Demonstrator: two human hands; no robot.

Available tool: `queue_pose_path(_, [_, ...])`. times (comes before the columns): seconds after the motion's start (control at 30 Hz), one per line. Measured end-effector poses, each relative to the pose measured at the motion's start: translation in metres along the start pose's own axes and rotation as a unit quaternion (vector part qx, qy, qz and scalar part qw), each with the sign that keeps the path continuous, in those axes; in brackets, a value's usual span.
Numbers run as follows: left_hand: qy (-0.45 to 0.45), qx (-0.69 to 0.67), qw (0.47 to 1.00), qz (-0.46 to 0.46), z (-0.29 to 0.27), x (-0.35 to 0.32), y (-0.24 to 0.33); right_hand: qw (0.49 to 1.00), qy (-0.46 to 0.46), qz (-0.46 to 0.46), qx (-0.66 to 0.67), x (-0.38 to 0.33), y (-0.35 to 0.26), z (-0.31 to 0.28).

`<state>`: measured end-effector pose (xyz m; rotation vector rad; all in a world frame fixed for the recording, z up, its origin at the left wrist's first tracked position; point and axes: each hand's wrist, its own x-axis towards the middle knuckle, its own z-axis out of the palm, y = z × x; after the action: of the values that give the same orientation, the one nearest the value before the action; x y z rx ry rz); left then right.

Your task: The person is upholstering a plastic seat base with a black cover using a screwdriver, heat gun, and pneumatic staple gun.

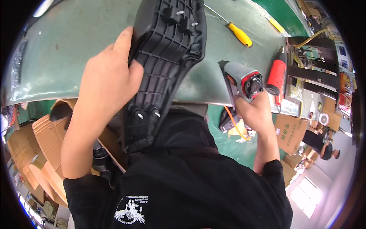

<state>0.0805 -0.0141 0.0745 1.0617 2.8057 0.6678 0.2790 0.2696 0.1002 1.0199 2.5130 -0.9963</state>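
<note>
A long black seat, its ribbed plastic underside up and several metal studs sticking out, runs from the worktable's far side over its near edge to my lap. My left hand grips its left side, thumb on the ribbed face and fingers partly hidden behind the edge. To the right, my right hand is wrapped round the handle of a grey and red pneumatic stapler. The stapler is at the table's near edge, apart from the seat. An orange air hose hangs below it.
On the green worktable lie a yellow-handled screwdriver, a yellow cutter knife and, at the right edge, a red heat gun. A black rack adjoins the right side. Cardboard boxes stand at lower left. Another person is far right.
</note>
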Motion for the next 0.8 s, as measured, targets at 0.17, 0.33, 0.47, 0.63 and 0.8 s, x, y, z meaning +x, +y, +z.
queue_pose_path(0.17, [0.125,-0.047,0.991,0.026,0.016,-0.004,0.033,0.979,0.045,-0.199,0.031,-0.024,-0.01,0.016])
queue_pose_path(0.33, [0.084,-0.246,0.966,0.008,0.015,0.007,0.045,0.989,0.034,-0.147,0.003,-0.022,-0.015,0.035])
queue_pose_path(0.47, [-0.032,-0.338,0.938,-0.063,0.003,0.012,0.04,0.99,0.017,-0.119,0.066,-0.023,-0.02,0.049])
queue_pose_path(0.63, [-0.075,-0.306,0.946,-0.077,0.001,0.016,0.044,0.995,-0.001,-0.096,0.027,-0.016,-0.029,0.05])
queue_pose_path(0.8, [-0.078,-0.33,0.937,-0.088,0.008,0.012,0.043,0.995,0.014,-0.102,-0.009,-0.012,-0.034,0.053])
